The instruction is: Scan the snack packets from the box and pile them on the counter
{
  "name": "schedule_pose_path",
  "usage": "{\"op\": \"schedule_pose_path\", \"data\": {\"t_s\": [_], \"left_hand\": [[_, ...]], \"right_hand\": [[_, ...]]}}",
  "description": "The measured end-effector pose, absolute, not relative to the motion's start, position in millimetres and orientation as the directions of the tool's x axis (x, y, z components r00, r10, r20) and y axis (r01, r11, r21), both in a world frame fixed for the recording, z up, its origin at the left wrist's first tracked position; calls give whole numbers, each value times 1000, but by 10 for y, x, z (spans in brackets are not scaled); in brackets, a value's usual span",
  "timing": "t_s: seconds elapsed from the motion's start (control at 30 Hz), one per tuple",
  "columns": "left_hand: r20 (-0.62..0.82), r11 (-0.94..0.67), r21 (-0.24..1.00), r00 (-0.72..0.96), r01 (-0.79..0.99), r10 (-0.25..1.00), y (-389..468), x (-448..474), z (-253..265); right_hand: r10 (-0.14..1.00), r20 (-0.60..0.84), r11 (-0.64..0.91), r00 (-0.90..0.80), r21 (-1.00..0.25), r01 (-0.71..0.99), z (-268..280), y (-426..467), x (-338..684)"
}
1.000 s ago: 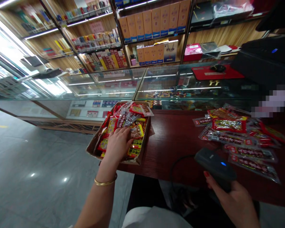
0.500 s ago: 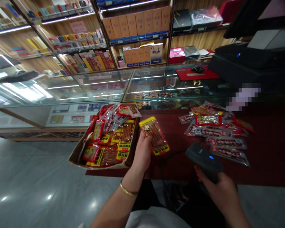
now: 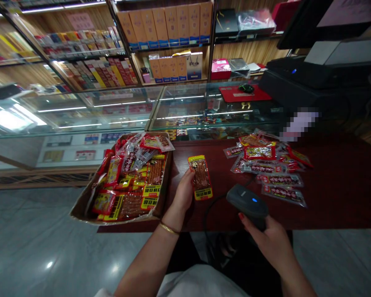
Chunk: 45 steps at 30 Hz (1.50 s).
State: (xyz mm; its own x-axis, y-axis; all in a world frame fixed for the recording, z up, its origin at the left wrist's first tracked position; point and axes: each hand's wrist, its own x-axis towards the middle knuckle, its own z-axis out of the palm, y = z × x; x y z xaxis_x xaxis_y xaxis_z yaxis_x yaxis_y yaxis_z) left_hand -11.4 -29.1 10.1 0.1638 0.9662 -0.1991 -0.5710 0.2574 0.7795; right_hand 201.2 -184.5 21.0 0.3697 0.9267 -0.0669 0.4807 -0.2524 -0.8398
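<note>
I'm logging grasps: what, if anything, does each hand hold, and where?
The left hand holds a yellow-and-red snack packet by its left edge; the right hand holds the dark scanner by its handle.

- Facing you, wood-backed shelves (image 3: 250,49) hold rows of boxes (image 3: 165,25), lit by white strips (image 3: 43,9).
- Between you and them, glass display counters (image 3: 111,114) gleam.
- Beyond your dark red table's (image 3: 336,189) edge, grey floor (image 3: 27,243) shines.

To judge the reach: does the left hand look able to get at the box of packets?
Probably yes: the open box stands close beside the left hand, though that hand holds a packet.
</note>
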Motion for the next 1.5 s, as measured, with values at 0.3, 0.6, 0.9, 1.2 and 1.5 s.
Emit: {"op": "schedule_pose_path", "data": {"t_s": [0.3, 0.6, 0.9, 1.2, 1.5], "left_hand": [[-260, 304, 774, 160, -556, 952, -288, -130, 90], [-247, 319, 773, 202, -549, 948, -276, -119, 108], [-85, 116, 800, 79, -589, 993, -273, -171, 152], [-185, 216, 866, 112, -450, 976, -269, -145, 77], [-123, 138, 917, 64, -375, 990, -276, -109, 106]], "right_hand": [[921, -72, -267, 383, -832, 487, 185, -1839, 1981], [921, -36, -241, 388, -836, 493, 202, -1830, 2004], [906, -44, -255, 422, -851, 459, 216, -1828, 1994], [916, -17, -230, 400, -841, 490, 182, -1867, 2030], [934, 24, -183, 357, -825, 534, 228, -1814, 2027]]}}
